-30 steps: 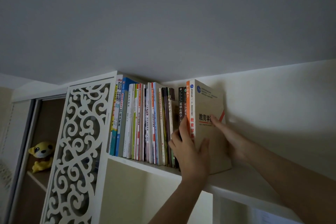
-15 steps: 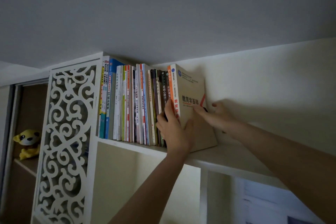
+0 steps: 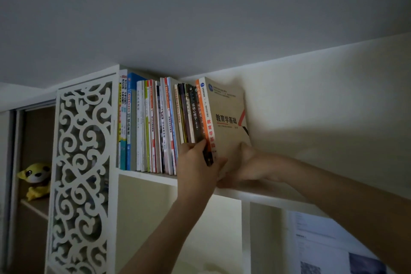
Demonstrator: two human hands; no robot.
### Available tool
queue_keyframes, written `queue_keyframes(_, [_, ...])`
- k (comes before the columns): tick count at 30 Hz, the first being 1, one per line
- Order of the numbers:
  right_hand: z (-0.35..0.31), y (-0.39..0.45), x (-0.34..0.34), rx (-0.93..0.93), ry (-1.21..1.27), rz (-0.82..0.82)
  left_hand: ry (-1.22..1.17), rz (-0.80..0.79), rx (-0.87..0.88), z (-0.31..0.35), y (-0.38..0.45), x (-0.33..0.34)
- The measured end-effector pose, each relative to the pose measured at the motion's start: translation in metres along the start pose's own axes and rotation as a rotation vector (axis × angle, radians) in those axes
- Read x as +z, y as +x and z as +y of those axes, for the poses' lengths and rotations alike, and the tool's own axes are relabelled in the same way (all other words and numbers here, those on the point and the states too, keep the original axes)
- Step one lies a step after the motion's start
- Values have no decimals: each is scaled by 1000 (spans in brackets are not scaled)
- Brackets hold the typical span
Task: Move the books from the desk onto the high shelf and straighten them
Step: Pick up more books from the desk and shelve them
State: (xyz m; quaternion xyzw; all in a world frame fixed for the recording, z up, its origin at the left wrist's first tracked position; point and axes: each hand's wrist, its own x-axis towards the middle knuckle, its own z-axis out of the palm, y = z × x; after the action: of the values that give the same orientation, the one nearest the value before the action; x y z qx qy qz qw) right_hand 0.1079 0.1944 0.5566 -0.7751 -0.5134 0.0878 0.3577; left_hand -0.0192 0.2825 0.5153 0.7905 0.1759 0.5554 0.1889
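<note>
A row of books (image 3: 151, 127) stands upright on the high white shelf (image 3: 269, 196), just under the ceiling. The last one on the right is a tan book (image 3: 226, 100) with an orange spine; it leans slightly against its neighbours. My left hand (image 3: 196, 163) reaches up from below. Its fingers lie on the lower spines of the dark books beside the tan book, and its thumb is on the tan cover. My right hand (image 3: 252, 163) presses against the bottom of the tan book's cover from the right, with its fingertips hidden behind my left hand.
A white carved lattice panel (image 3: 82, 176) closes the shelf's left end. Left of it, a yellow plush toy (image 3: 35, 179) sits in an open cabinet. The shelf runs bare to the right of the books along the wall. Papers (image 3: 329, 244) hang below at right.
My right hand has slid from the middle of the tan cover down to its bottom edge. My left hand has stayed at the lower spines.
</note>
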Motion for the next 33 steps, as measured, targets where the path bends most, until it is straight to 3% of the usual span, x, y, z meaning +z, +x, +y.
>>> queue_keyframes(6, [7, 7, 0, 71, -76, 88, 26, 63, -14, 1, -2, 11])
queue_keyframes(16, [2, 7, 7, 101, 108, 107, 20, 57, 49, -6, -6, 13])
queue_keyframes(27, [-4, -1, 21, 145, 58, 197, 10, 43, 15, -5, -9, 11])
queue_keyframes(33, [-6, -6, 20, 130, -93, 190, 31, 102, 62, -8, -14, 19])
